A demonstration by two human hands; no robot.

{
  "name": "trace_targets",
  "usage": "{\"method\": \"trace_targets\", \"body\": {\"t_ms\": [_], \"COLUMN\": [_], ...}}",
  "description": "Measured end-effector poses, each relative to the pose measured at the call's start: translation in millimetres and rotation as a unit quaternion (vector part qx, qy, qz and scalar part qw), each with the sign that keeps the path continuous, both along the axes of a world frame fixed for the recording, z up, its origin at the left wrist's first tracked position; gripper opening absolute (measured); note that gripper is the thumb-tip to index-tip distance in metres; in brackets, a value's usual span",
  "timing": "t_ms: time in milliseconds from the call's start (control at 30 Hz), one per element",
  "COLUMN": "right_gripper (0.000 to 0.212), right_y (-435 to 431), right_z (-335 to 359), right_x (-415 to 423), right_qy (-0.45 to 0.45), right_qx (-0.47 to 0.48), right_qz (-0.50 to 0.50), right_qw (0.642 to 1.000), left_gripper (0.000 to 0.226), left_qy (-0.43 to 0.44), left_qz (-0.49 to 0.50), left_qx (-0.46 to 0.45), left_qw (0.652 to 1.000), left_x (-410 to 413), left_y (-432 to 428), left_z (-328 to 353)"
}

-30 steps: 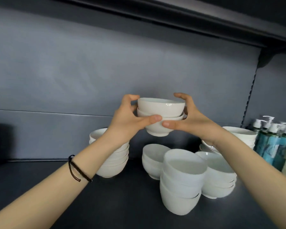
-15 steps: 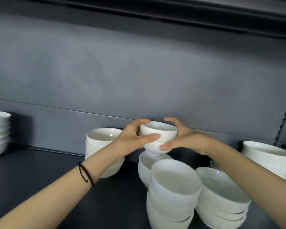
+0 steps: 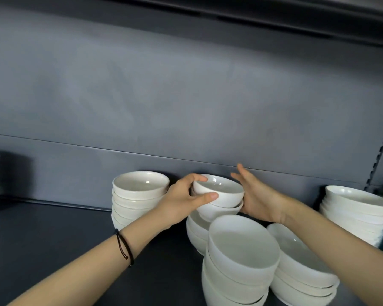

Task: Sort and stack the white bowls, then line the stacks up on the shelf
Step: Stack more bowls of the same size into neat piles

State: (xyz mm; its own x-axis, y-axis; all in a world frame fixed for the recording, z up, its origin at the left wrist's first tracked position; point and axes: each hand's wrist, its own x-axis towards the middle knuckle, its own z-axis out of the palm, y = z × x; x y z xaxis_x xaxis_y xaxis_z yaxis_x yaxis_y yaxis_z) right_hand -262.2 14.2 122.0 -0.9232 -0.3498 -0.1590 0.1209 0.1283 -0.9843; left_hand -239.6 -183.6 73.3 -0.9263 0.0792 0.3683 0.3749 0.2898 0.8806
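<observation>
Two small glossy white bowls (image 3: 219, 193), nested, above a lower stack (image 3: 197, 230)

Dim, soft light, perhaps warped edges

The left forearm (image 3: 86, 268) comes in from 7 o'clock and runs toward 1 o'clock, with a black cord (image 3: 124, 248) looped round the wrist. The left hand (image 3: 181, 202) shows its back and grips the top bowl (image 3: 219, 191) at the bowl's 9 o'clock side, thumb hooked over the rim and a finger laid along the near wall. The right forearm (image 3: 341, 246) comes in from 4 o'clock toward 10 o'clock. The right hand (image 3: 257, 199) has straight, slightly spread fingers pointing to 11 o'clock, palm at the bowl's 3 o'clock side.
</observation>
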Motion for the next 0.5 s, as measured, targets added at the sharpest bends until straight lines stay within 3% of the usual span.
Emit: {"method": "trace_targets", "body": {"t_ms": [233,500], "right_gripper": [0.085,0.081], "right_y": [5.2,0.8], "right_z": [0.7,-5.7], "right_x": [1.4,10.1], "right_qy": [-0.046,-0.069], "right_qx": [0.008,0.078], "right_qz": [0.022,0.010], "right_qw": [0.999,0.995], "left_gripper": [0.056,0.067], "left_qy": [-0.005,-0.023], "left_qz": [-0.039,-0.052], "left_qx": [-0.070,-0.036], "left_qw": [0.997,0.998], "left_x": [-3.4,-9.0], "left_y": [-8.8,-13.5], "left_z": [0.0,-21.4]}}
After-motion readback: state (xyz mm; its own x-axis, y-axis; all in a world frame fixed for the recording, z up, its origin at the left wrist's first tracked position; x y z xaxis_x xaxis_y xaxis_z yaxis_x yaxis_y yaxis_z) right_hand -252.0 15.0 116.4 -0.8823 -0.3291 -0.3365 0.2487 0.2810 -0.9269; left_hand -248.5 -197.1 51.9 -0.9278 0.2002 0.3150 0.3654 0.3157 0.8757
